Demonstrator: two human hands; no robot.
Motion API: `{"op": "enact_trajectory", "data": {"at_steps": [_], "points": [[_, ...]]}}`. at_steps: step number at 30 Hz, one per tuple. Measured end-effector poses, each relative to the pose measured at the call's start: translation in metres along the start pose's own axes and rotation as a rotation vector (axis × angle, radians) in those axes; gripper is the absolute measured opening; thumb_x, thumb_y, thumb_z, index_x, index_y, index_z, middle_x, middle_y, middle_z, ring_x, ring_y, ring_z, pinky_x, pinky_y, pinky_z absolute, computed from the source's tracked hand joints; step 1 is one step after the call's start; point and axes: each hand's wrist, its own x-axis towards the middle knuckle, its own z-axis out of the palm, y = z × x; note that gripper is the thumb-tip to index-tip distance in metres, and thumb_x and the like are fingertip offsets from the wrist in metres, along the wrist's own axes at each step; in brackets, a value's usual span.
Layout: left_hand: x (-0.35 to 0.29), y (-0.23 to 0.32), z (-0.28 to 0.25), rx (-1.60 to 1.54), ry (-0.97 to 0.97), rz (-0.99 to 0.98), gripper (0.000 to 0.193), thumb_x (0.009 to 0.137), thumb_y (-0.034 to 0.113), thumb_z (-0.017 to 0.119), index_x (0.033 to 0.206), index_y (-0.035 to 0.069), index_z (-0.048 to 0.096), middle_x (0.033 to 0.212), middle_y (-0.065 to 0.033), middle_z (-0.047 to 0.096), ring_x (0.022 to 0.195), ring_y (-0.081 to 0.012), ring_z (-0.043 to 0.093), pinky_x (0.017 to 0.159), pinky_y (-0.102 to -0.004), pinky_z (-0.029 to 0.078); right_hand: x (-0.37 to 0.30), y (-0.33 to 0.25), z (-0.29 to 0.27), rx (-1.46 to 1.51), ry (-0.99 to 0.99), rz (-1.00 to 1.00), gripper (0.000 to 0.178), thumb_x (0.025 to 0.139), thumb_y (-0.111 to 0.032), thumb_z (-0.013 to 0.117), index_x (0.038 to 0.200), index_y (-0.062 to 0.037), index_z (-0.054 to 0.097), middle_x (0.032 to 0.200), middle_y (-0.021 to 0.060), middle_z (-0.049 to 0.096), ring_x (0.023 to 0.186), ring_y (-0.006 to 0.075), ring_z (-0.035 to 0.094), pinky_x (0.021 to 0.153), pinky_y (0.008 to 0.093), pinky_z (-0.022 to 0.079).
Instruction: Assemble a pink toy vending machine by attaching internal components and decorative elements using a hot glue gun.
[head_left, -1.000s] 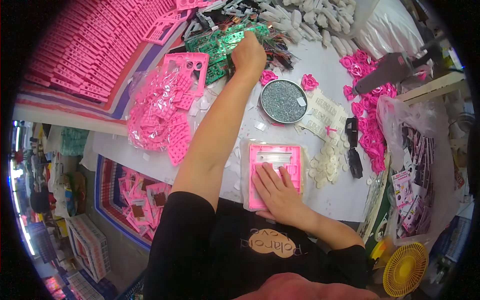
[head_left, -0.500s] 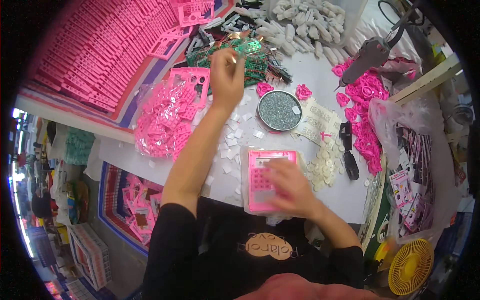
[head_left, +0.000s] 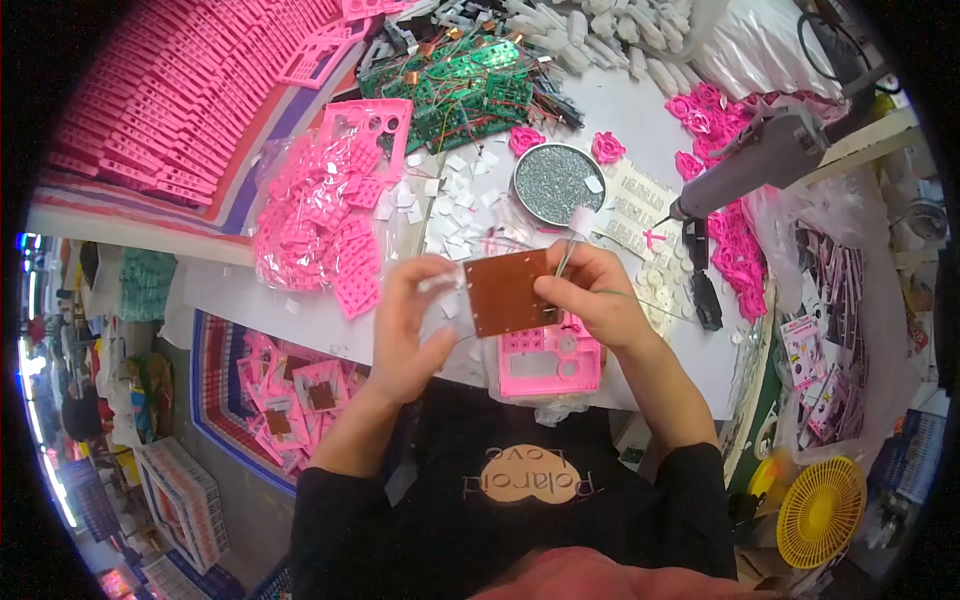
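The left hand (head_left: pixel 405 325) has come back from the far pile of green circuit boards (head_left: pixel 465 85), and the right hand (head_left: pixel 605 300) has lifted off the pink plastic housing (head_left: pixel 553 387). A brown circuit board (head_left: pixel 508 295) now stands raised between both hands, above the housing's far part. The right hand clamps its right edge, thumb on the near face and fingers behind, with wires (head_left: pixel 567 258) rising beside them; this edge grip probably keeps most of the face uncovered. The left fingers and thumb are apart, curved beside the left edge; whether they touch it, I cannot tell. The housing apparently lies close for easy reach.
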Motion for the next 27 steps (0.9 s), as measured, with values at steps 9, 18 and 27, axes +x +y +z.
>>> {"op": "enact_trajectory", "data": {"at_steps": [9, 18, 27], "points": [[-0.005, -0.01, 0.016, -0.282, -0.095, -0.437, 0.034, 0.097, 0.008, 0.064, 0.13, -0.001, 0.059, 0.119, -0.0092, 0.069, 0.105, -0.0156, 0.066, 0.09, -0.0333, 0.054, -0.002, -0.001, 0.0, 0.122, 0.162, -0.312, 0.01, 0.101, -0.011, 0.06, 0.103, -0.0018, 0.064, 0.092, 0.0046, 0.065, 0.075, 0.0095, 0.058, 0.065, 0.0246, 0.05], [-0.011, -0.021, 0.025, 0.013, -0.149, -0.333, 0.029, 0.097, 0.008, 0.064, 0.124, -0.002, 0.062, 0.108, -0.0071, 0.071, 0.091, -0.0126, 0.066, 0.076, -0.0301, 0.054, 0.024, -0.013, -0.006, 0.012, 0.106, 0.135, 0.029, 0.098, -0.019, 0.064, 0.121, -0.0026, 0.063, 0.085, 0.003, 0.063, 0.067, 0.0061, 0.053, 0.058, 0.0217, 0.045], [-0.017, -0.032, 0.015, -0.303, -0.014, -0.27, 0.038, 0.097, 0.009, 0.063, 0.132, 0.0, 0.055, 0.114, -0.0126, 0.07, 0.1, -0.0191, 0.067, 0.078, -0.0312, 0.056, -0.006, 0.016, -0.015, 0.145, 0.333, 0.049, 0.011, 0.098, -0.01, 0.064, 0.105, -0.002, 0.066, 0.07, -0.0028, 0.054, 0.052, 0.0036, 0.044, 0.045, 0.0199, 0.032]]}}
